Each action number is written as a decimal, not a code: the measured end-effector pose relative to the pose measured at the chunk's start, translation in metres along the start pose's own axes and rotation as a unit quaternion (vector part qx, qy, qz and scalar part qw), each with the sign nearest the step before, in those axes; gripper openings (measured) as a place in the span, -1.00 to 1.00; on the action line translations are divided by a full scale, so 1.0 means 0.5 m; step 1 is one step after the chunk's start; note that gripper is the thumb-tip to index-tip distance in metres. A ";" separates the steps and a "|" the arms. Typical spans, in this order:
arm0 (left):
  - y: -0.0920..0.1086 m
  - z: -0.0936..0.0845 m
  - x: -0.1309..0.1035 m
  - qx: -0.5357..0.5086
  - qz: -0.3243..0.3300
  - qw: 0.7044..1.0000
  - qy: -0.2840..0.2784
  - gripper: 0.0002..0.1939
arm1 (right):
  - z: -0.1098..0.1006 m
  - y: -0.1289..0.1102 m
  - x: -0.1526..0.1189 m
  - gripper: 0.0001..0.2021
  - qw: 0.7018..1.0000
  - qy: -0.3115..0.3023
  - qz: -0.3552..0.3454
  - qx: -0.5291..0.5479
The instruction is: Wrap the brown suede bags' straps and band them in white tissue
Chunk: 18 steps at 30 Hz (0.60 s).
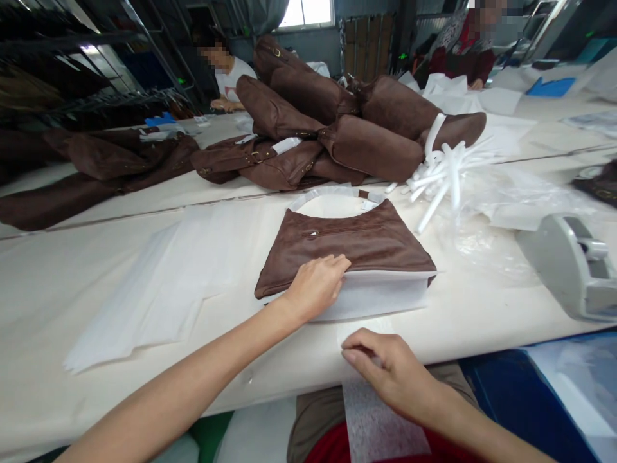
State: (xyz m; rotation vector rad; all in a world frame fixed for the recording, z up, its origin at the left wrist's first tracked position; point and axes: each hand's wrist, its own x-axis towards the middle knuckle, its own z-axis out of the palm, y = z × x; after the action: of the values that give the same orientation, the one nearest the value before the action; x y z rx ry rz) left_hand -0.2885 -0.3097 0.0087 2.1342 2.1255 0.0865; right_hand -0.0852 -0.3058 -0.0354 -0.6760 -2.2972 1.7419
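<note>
A brown leather handbag [344,244] lies on the table in front of me, its zipper facing up and its wrapped handle pointing away. A white sheet [380,297] runs along the bag's near side. My left hand [315,286] is closed over the bag's near edge, its fingertips at the white sheet. Closer to me, my right hand [393,366] is pinched at the left edge of a thin, see-through white strip [371,418]. The strip hangs over the table edge onto my lap; the hand partly covers it.
Brown bags [376,148] are piled behind, with white tubes [448,180] beside them. White sheets [159,283] lie at left, a grey tape dispenser [563,263] at right. More bags [110,161] lie far left. Two people [231,77] are across the table.
</note>
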 end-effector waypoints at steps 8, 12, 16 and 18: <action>-0.012 0.095 -0.037 0.036 0.073 0.981 0.179 -0.57 | 0.007 0.064 0.204 -0.70 0.899 -0.138 -0.241 -0.340; -0.016 0.144 -0.048 0.045 0.085 0.954 0.284 -0.52 | -0.045 0.095 0.142 -0.70 0.939 -0.063 -0.163 -0.295; -0.018 0.180 -0.052 0.052 0.074 0.938 0.335 -0.45 | -0.146 0.124 0.025 -0.73 0.966 0.068 -0.053 -0.245; -0.027 0.200 -0.053 0.051 0.082 0.931 0.353 -0.42 | -0.209 0.138 -0.022 -0.73 0.964 0.162 -0.020 -0.211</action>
State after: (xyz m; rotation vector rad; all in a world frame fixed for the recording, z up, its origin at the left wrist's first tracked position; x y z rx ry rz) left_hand -0.2892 -0.3413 -0.0910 2.6195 2.2976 0.9054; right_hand -0.0163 -0.2061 -0.0682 -0.9006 -2.4302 1.0275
